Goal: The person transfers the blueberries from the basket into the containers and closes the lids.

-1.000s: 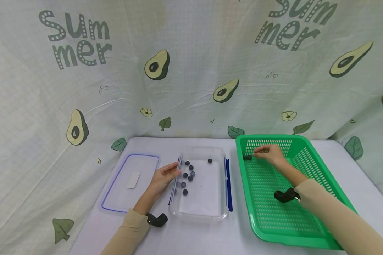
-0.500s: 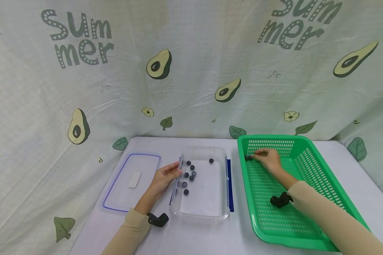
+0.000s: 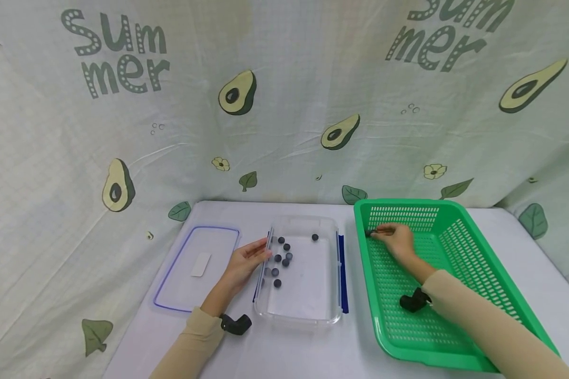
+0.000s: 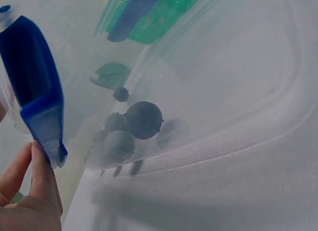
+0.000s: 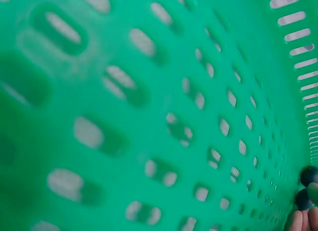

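A clear plastic container (image 3: pixel 308 310) with blue side latches stands mid-table with several blueberries (image 3: pixel 277 283) along its left side. My left hand (image 3: pixel 241 265) holds the container's left side. In the left wrist view its fingertips touch the lower end of a blue latch (image 4: pixel 42 92). My right hand (image 3: pixel 398 243) reaches inside the green basket (image 3: pixel 376 316), low at the far left corner. Two blueberries (image 5: pixel 309 176) show there in the right wrist view, and the fingertips (image 5: pixel 295 221) pinch the lower one, partly out of frame.
A clear lid (image 3: pixel 170 305) with a blue rim lies flat left of the container, with a white rectangle (image 3: pixel 200 265) on it. White cloth covers the table (image 3: pixel 308 358). A printed curtain (image 3: pixel 284 105) hangs behind. The basket's raised walls surround the right hand.
My right hand has moved slightly left and down to the blueberries in the basket's corner, its fingertips closing on them. The left hand stays at the container. The head view shifts slightly.
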